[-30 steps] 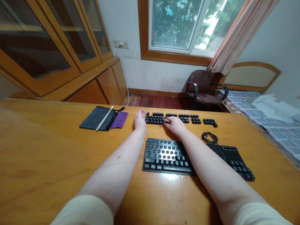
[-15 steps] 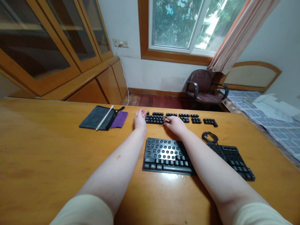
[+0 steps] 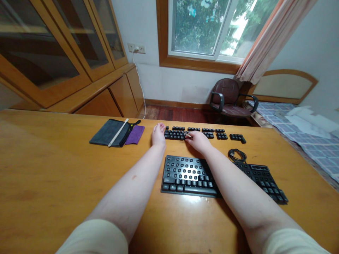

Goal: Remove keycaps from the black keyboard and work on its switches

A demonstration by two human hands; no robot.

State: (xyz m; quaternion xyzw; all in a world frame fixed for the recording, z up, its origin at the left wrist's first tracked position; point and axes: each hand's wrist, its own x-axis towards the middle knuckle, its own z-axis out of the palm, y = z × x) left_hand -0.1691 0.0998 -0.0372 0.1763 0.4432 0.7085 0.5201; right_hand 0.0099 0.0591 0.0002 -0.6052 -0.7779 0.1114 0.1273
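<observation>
Keycaps [image 3: 174, 135] in rows beyond a partly bare keyboard [image 3: 172, 170]

The keyboard lies on a wooden worktop [image 3: 53, 169], its middle covered by the right arm. Its far left rows show bare posts; its near rows carry keys. A coiled cable [image 3: 237, 156] sits at its far right. Farther off, black keycaps stand in short rows. The right hand [image 3: 198, 141] is over them, fingers pinched narrow on a small, thin, pale thing [image 3: 188, 135], too small to identify. The left hand [image 3: 159, 137] is just beside the rows' left end, fingers loosely open. Farther left lie a grey pouch [image 3: 105, 133], a white stick [image 3: 118, 133] across it, and a purple cloth [image 3: 136, 135].
</observation>
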